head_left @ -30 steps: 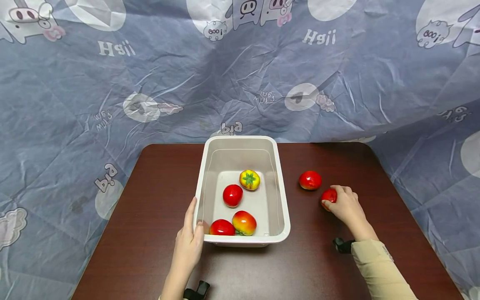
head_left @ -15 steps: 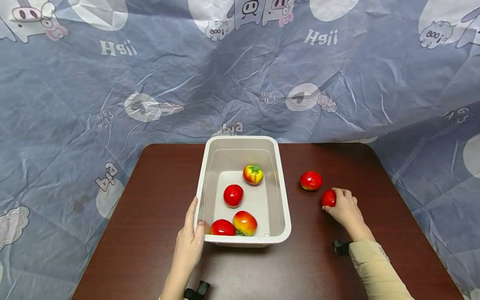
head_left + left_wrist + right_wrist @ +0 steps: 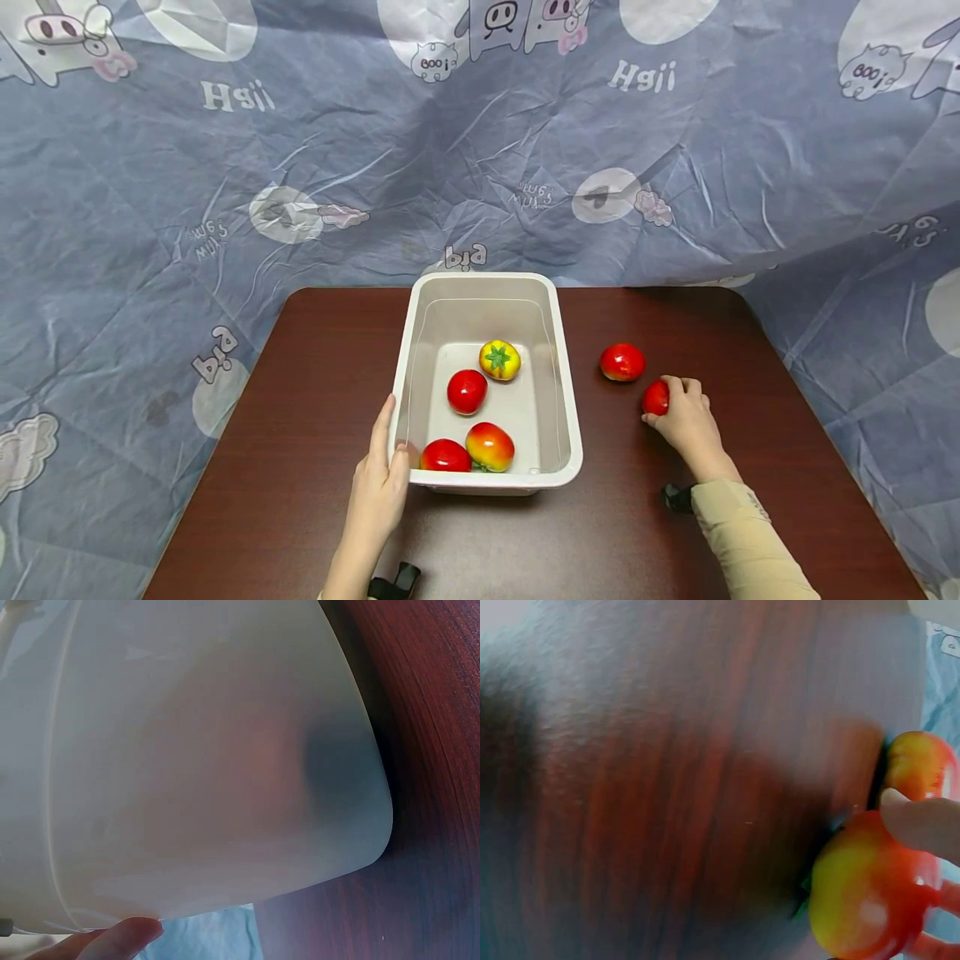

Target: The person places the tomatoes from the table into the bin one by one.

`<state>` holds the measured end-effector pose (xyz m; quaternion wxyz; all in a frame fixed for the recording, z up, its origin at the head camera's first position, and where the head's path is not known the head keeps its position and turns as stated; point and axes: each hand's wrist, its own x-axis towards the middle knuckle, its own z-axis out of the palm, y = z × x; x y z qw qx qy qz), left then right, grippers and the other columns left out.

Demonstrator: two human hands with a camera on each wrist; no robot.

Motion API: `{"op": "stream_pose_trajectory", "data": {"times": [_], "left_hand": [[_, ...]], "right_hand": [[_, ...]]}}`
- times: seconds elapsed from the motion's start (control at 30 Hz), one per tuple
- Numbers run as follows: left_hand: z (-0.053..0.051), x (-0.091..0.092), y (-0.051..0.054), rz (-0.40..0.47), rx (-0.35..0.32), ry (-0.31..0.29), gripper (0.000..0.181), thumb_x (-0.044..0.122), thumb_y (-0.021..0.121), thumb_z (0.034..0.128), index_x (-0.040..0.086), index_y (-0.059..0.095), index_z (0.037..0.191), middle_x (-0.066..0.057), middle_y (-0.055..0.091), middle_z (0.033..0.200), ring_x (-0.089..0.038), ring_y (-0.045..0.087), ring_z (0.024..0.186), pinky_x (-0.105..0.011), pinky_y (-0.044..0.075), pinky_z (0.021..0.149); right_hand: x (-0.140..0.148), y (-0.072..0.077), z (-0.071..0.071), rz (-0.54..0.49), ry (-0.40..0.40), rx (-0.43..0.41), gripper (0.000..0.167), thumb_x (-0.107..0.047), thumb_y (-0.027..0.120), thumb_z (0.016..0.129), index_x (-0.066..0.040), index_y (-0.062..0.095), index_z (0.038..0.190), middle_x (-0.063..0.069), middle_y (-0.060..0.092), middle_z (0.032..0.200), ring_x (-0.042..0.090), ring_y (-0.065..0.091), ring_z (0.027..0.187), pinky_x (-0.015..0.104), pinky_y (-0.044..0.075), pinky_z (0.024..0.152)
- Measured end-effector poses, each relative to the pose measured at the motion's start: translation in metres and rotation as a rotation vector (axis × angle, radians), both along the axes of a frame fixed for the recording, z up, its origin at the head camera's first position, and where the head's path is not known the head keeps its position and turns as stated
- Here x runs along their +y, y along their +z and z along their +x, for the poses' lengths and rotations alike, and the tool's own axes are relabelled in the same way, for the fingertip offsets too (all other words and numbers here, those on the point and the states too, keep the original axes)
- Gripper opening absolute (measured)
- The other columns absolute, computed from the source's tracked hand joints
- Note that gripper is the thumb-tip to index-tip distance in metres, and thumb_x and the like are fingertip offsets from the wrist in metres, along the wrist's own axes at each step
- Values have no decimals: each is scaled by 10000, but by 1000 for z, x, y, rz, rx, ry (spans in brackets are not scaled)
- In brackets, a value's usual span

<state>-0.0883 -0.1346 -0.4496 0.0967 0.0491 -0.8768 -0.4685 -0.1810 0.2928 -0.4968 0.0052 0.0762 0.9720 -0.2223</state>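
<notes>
Glossy round red-and-yellow tomato-like fruit [image 3: 655, 398], no clear long axis, is at the dark red-brown wood-grain table [image 3: 712, 325], well R of the pale-grey rectangular plastic bin [image 3: 495, 479], w/ a similar squat red fruit [image 3: 622, 362] just beside it, far-left. R hand [image 3: 688, 421] is nearer: held fruit sits at its left, gripped btwn thumb on near side & fingers over far side, beige sleeve [image 3: 750, 537] angling in from near right; can't tell if it's lifted. L hand [image 3: 378, 483] grips bin's near-left corner, thumb over rim, index straight along left side.
</notes>
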Motion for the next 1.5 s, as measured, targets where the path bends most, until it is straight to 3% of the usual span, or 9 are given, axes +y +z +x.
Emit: {"op": "stream_pose_trajectory", "data": {"times": [0.23, 0.47, 0.93, 1.23, 1.5], "left_hand": [[0, 0, 0, 2, 4, -1, 639, 122, 440, 948, 337, 317, 1537, -123, 546, 1426, -340, 639, 1116, -571, 520, 874], [0, -1, 0, 3, 1, 0, 635, 127, 445, 949, 332, 318, 1537, -127, 552, 1417, -345, 638, 1116, -569, 525, 867], [0, -1, 0, 4, 19, -3, 634, 115, 450, 947, 312, 327, 1537, -145, 578, 1378, -338, 646, 1077, -560, 529, 859], [-1, -1, 1, 3, 8, -2, 633, 119, 454, 945, 305, 327, 1536, -150, 578, 1374, -344, 645, 1080, -569, 528, 858], [0, -2, 0, -5, 22, -10, 636, 116, 455, 945, 308, 324, 1537, -153, 628, 1283, -310, 655, 990, -504, 537, 782]], "right_hand": [[1, -9, 0, 0, -9, 59, 698, -127, 767, 782, 64, 409, 1350, 399, 328, 1317, 593, 410, 1087, 674, 431, 866], [-6, 0, 1, -5, -10, 104, 693, -140, 769, 779, 43, 428, 1355, 376, 351, 1315, 590, 425, 1097, 677, 428, 891], [-42, 42, -4, -55, 36, 256, 683, -145, 784, 766, -8, 473, 1358, 311, 421, 1308, 552, 491, 1109, 689, 431, 920], [-71, 81, -5, -115, 94, 364, 652, -166, 767, 798, -44, 479, 1369, 253, 437, 1333, 486, 516, 1133, 673, 457, 911], [-96, 111, -3, -158, 162, 449, 651, -165, 790, 778, -53, 502, 1351, 224, 464, 1340, 455, 533, 1144, 649, 477, 906]]}}
